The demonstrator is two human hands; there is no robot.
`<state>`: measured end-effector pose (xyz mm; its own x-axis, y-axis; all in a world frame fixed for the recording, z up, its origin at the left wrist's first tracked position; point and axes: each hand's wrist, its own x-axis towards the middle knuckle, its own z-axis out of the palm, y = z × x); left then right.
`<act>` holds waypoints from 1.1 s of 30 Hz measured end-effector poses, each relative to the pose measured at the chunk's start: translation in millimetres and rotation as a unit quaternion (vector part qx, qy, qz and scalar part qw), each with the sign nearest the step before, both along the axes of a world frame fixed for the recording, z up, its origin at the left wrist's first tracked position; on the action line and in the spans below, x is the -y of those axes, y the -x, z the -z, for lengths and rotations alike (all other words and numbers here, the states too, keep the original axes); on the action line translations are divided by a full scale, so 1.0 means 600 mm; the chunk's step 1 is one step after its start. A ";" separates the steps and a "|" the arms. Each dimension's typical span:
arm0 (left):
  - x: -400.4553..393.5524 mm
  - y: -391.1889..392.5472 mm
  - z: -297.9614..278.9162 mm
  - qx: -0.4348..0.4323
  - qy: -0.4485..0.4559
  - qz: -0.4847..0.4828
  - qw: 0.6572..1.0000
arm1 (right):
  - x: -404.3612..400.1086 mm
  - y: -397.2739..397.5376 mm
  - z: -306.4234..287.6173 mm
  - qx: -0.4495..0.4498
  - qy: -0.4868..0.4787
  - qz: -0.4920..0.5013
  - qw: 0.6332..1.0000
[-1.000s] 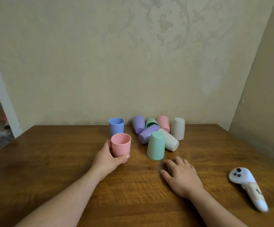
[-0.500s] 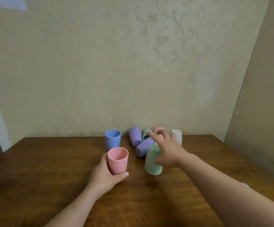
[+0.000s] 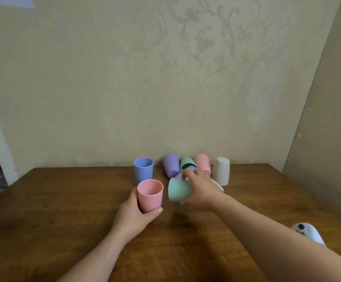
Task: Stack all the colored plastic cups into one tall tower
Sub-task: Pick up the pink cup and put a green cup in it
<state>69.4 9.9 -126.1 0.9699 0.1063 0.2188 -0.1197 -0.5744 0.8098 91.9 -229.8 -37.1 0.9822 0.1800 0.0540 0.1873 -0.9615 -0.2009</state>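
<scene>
I count nine cups: two pink (image 3: 150, 195) (image 3: 202, 163), two green (image 3: 178, 189) (image 3: 188, 163), two purple (image 3: 171, 165) (image 3: 179, 175), two cream-white (image 3: 220, 170) (image 3: 218, 186), one blue (image 3: 143, 169). One white controller (image 3: 308, 235).

Two bare forearms enter from the lower edge of the view, and neither shows any sleeve, cuff, watch, bracelet or strap along its visible length. The left hand (image 3: 134, 217) wears no glove and no ring that can be made out; its thumbnail is short and unpainted, with a pale, glossy tip. The right hand (image 3: 201, 190) is likewise ungloved, its fingers (image 3: 186, 173) plain, with no ring or other jewellery visible on the knuckles facing the camera. The nails on this hand are too blurred to judge. Both wrists are slim and bare. Nothing else of the person, such as clothing on the upper arms or torso, comes into view.
</scene>
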 end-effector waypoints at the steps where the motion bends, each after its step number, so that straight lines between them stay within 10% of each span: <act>1: 0.001 0.001 0.000 0.000 -0.001 -0.001 1.000 | 0.001 0.003 0.008 -0.020 -0.040 0.018 0.999; 13: 0.003 -0.001 -0.003 -0.003 0.002 -0.003 1.000 | -0.014 0.037 0.125 -0.041 -0.515 0.070 0.853; 33: 0.033 -0.023 -0.002 0.027 0.246 0.051 0.968 | -0.037 0.032 0.014 0.100 -0.479 0.101 0.866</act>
